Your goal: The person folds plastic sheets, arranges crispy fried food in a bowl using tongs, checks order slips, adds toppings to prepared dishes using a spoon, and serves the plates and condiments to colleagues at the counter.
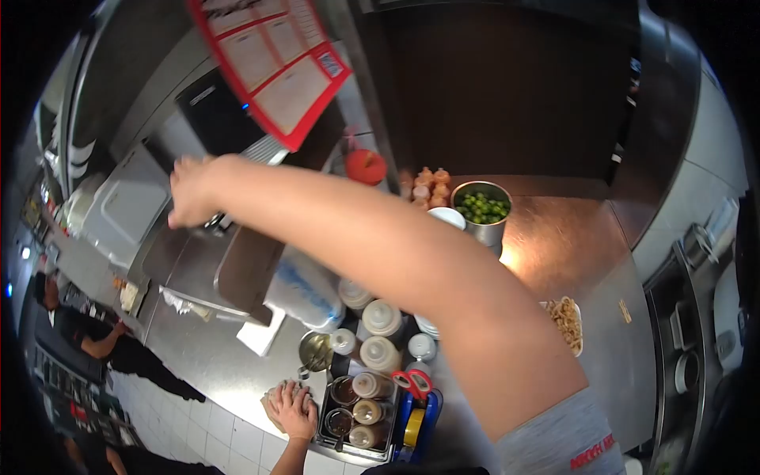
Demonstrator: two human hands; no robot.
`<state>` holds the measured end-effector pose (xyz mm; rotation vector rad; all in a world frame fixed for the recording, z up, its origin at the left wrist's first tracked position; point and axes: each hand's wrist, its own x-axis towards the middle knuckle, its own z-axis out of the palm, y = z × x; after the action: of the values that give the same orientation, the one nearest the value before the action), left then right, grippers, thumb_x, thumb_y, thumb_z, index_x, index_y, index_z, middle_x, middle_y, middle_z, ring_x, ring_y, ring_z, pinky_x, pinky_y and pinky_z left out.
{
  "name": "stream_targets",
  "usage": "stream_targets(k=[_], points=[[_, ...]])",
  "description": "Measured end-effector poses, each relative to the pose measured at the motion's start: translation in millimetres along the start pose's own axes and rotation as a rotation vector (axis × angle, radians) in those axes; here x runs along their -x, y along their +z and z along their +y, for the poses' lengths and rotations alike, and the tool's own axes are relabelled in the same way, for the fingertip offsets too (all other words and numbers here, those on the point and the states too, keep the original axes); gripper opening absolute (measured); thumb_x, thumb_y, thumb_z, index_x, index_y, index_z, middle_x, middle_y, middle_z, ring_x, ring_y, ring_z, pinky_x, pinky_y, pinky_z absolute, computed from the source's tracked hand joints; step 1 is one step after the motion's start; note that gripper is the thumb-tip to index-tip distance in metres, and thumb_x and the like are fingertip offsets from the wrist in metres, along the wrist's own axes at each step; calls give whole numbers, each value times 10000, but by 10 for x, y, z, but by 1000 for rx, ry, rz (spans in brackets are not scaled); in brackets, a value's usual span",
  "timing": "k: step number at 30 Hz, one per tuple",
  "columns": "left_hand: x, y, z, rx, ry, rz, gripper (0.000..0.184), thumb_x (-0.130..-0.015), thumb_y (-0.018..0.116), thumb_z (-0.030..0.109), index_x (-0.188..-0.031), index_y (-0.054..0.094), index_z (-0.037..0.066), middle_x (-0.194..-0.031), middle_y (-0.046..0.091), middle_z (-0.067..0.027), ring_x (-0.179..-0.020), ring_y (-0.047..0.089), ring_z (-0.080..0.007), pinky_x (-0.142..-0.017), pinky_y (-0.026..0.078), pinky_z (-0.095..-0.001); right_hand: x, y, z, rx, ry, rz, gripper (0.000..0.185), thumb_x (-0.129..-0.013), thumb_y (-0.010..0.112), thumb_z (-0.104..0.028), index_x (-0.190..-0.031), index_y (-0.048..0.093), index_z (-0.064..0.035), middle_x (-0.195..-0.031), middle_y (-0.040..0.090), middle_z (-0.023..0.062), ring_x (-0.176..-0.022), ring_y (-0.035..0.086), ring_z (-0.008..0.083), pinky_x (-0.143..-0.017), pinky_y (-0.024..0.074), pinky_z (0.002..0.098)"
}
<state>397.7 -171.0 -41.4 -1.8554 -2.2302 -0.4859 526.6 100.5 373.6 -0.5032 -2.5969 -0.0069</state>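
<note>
My right arm, in a grey sleeve, stretches across the view to the upper left. At its end my right hand is over the near side of a steel bin, fingers apart, with nothing visible in them; its palm side is hidden. On the steel counter's front edge, my left hand presses on a crumpled beige cloth, its fingers curled over it. Just right of that hand stands a tray with sauce cups and squeeze bottles. A small metal pot sits behind the cloth.
Red scissors stand in a blue holder. Further back are a pot of green pieces, a red-topped container and a dish of shredded food. A red-framed sheet hangs above. A person in black stands at left.
</note>
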Motion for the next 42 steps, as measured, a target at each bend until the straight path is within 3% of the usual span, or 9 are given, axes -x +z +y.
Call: stream_targets(k=[1, 5, 8, 17, 21, 26, 29, 32, 42], points=[[-1, 6, -2, 2, 8, 1, 292, -736, 590, 251, -1018, 654, 208, -1288, 499, -40, -1303, 325, -321, -1055, 131, -590, 89, -230, -38, -59, -46, -410, 665, -888, 453, -489, -1292, 469, 38, -1420, 370, 196, -1354, 289, 301, -1061, 313, 414], [30, -3, -11, -18, 30, 30, 304, -735, 583, 259, -1023, 653, 191, -1272, 511, -63, -1281, 339, -341, -1052, 170, -565, -305, 287, 55, 289, -78, 172, 496, -892, 434, -450, -1291, 533, -171, -1303, 532, 83, -1200, 494, 296, -987, 395, 411], [13, 80, -66, -45, 95, 97, 298, -717, 602, 243, -1003, 656, 180, -1245, 527, -58, -1250, 361, -340, -1049, 220, -507, -112, -50, 10, -33, -27, -316, 511, -896, 422, -463, -1258, 561, -131, -1300, 532, 99, -1216, 477, 304, -974, 408, 430], [45, 247, -264, -64, 110, 47, 283, -828, 559, 280, -1067, 652, 160, -1298, 515, -50, -1268, 370, -301, -1053, 209, -506, -26, -65, 121, -518, -209, 625, 356, -801, 560, -338, -877, 691, -16, -894, 658, 206, -892, 631, 336, -821, 500, 395], [41, 167, -177, -137, 133, 56, 272, -864, 530, 287, -1091, 641, 186, -1306, 515, -8, -1258, 388, -261, -1037, 247, -446, 968, -200, -268, -807, -192, 969, 211, -802, 592, -208, -740, 650, -14, -622, 599, 131, -583, 582, 193, -577, 468, 328], [84, 124, -188, -145, 163, 94, 289, -872, 529, 333, -1114, 634, 216, -1314, 506, 17, -1260, 394, -235, -1039, 229, -461, 3953, 62, -627, -1568, 194, 479, 381, -979, 425, -291, -1186, 560, -1, -1126, 630, 117, -974, 628, 177, -845, 502, 326], [96, 0, -39, -101, 121, 97, 285, -860, 553, 320, -1111, 634, 211, -1327, 491, 24, -1272, 381, -238, -1044, 226, -473, 5301, 731, -724, -1397, 1119, 966, 473, -945, 445, -420, -1264, 503, -75, -1235, 569, 105, -1112, 549, 183, -954, 405, 370], [139, 46, -122, -52, 122, 119, 279, -825, 567, 290, -1074, 648, 193, -1320, 498, 17, -1275, 379, -247, -1034, 232, -501, 6274, 1179, -787, -1540, 1475, 1399, 723, -897, 441, -562, -1440, 236, -130, -1474, 263, 134, -1301, 345, 293, -1011, 289, 573], [106, 238, -265, -88, 128, 101, 280, -843, 541, 327, -1096, 628, 243, -1332, 472, 36, -1293, 362, -238, -1043, 205, -548, 6460, 1630, -218, -1624, 1378, 1609, 890, -830, 367, -727, -1477, 59, -200, -1518, 92, 161, -1355, 204, 401, -1039, 217, 614]])
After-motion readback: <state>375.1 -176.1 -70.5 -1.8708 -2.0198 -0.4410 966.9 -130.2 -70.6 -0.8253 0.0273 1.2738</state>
